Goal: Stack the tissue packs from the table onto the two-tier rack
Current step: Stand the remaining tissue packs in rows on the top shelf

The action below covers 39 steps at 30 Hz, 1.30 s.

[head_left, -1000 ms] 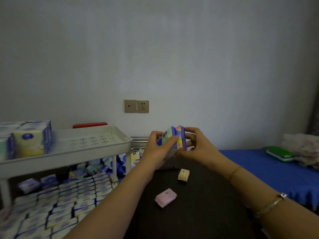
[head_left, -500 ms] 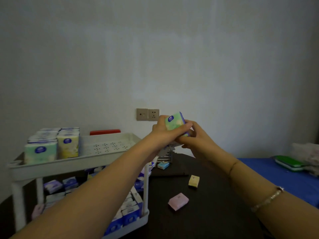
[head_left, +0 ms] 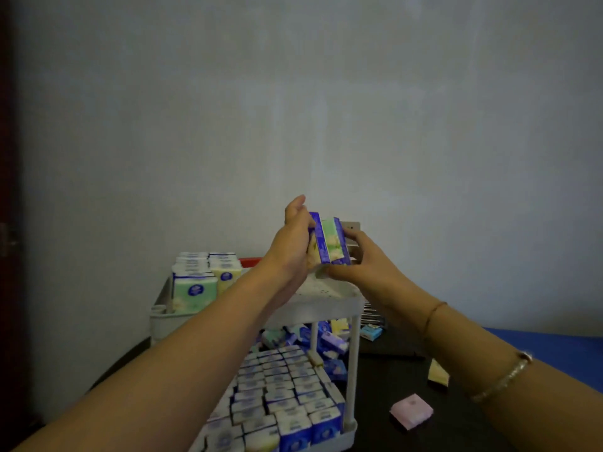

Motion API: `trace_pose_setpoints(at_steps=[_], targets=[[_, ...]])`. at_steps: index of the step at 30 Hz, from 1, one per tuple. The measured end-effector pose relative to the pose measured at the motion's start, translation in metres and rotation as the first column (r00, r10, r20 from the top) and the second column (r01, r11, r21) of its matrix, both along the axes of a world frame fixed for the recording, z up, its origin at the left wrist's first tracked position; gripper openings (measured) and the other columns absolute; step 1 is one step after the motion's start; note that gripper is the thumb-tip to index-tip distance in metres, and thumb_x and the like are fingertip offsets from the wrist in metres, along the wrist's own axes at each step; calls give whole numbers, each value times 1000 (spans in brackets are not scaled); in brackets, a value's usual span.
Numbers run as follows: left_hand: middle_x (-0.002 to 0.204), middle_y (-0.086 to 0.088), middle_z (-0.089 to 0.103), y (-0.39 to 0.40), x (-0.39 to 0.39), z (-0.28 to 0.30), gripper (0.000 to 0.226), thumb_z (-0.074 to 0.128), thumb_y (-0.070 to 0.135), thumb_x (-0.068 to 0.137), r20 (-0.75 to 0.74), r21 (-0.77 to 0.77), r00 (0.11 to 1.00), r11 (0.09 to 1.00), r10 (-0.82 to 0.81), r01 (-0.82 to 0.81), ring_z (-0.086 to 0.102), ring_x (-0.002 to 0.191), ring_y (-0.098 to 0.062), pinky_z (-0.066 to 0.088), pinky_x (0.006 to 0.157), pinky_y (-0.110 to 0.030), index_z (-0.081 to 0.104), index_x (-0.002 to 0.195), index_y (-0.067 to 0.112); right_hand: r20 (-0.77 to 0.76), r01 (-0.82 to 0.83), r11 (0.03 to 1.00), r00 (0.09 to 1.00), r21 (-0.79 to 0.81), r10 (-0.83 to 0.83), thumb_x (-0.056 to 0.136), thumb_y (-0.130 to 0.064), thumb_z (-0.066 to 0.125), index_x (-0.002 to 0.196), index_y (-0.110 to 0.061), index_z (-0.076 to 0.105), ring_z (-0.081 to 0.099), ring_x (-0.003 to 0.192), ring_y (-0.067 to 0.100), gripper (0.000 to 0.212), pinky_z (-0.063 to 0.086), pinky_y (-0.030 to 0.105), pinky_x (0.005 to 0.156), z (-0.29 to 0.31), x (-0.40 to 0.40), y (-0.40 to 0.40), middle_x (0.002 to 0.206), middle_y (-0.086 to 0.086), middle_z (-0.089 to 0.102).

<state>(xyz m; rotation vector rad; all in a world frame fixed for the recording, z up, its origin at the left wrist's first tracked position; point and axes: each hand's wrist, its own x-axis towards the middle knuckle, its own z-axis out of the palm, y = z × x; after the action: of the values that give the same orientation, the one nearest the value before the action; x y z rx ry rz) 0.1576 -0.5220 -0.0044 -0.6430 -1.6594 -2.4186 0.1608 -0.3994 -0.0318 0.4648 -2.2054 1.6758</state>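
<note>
In the head view, both hands are holding a small bundle of tissue packs between them, raised above the right part of the rack's top tier. The left hand is pressing flat against the bundle's left face, fingers pointing up and thumb side toward the camera; the right hand is cupping it from the right and underneath, fingers curled around the far side. The bundle is standing on end, its long axis near vertical and leaning slightly to the left at the top.

The move likely turns on this: the bare perforated floor of the top tier is lying directly below and a little toward the person from the hands, while the standing stack of packs is sitting well off to the left of the left hand. Both hands look equally near the drop spot.

The lower tier is showing rows of packs, partly hidden behind the left forearm. How many packs the bundle holds is hard to tell. Loose packs, one pink and one yellow, are lying on the dark table below the right forearm.
</note>
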Motion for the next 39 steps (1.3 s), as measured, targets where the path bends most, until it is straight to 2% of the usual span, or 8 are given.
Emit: trace_pose_setpoints(at_steps=[7,13,18,22,26,29,34,39], targets=[[151,2,30,-83,0,18,68,41,-12,92,-54,-255,992,958,118,-128,55,111,-15,56,82,-32,29,147,26,164,-327,925,919,-194,359,75,-2,70,128,-9,45,63,101,22,59,49,34,90,17,-24,-60,109,10,64],[151,-5,29,-123,-6,17,78,61,-8,83,-108,-488,965,833,241,-262,44,129,-24,46,101,-36,30,147,22,244,-406,900,867,-159,435,76,5,58,102,-7,55,62,88,18,29,52,29,80,13,-45,-98,94,9,64],[149,4,37,-144,-7,10,60,61,11,90,-221,-506,936,789,273,-349,40,132,-12,36,98,-26,36,144,21,257,-311,939,905,-144,339,40,-12,69,128,2,41,65,94,29,94,54,33,66,6,-68,-109,115,23,62],[155,10,25,-171,0,-8,83,66,53,78,-217,-680,910,615,353,-400,29,139,-11,31,99,-29,24,148,33,263,-301,943,907,-139,328,35,-11,69,127,3,40,66,96,35,98,55,37,70,-2,-78,-97,116,26,60],[148,9,37,-175,3,-32,94,71,38,80,-89,-802,941,536,326,-262,47,112,-2,38,80,-9,11,151,23,277,-349,931,889,-106,364,39,-6,67,125,1,39,64,98,33,91,54,33,67,-7,-83,-99,115,24,60],[104,23,53,-176,-5,-47,59,70,21,83,-50,-777,959,593,280,-214,53,77,15,42,59,2,28,125,25,303,-374,926,877,-58,373,54,4,63,115,-10,41,62,98,26,66,51,25,59,-15,-79,-105,113,18,58],[102,21,57,-181,-14,-52,60,70,23,83,-33,-760,966,622,255,-190,58,82,12,48,62,-5,32,130,24,423,-434,877,847,204,321,71,-4,67,131,-21,31,55,116,21,72,51,36,96,-19,-75,-106,124,7,53],[115,18,59,-186,-8,-53,78,74,22,79,-6,-781,978,610,208,-135,62,92,9,50,69,-7,27,141,29,480,-475,834,822,282,306,68,-12,70,132,-29,26,54,118,19,80,47,37,101,-10,-74,-92,124,2,53]])
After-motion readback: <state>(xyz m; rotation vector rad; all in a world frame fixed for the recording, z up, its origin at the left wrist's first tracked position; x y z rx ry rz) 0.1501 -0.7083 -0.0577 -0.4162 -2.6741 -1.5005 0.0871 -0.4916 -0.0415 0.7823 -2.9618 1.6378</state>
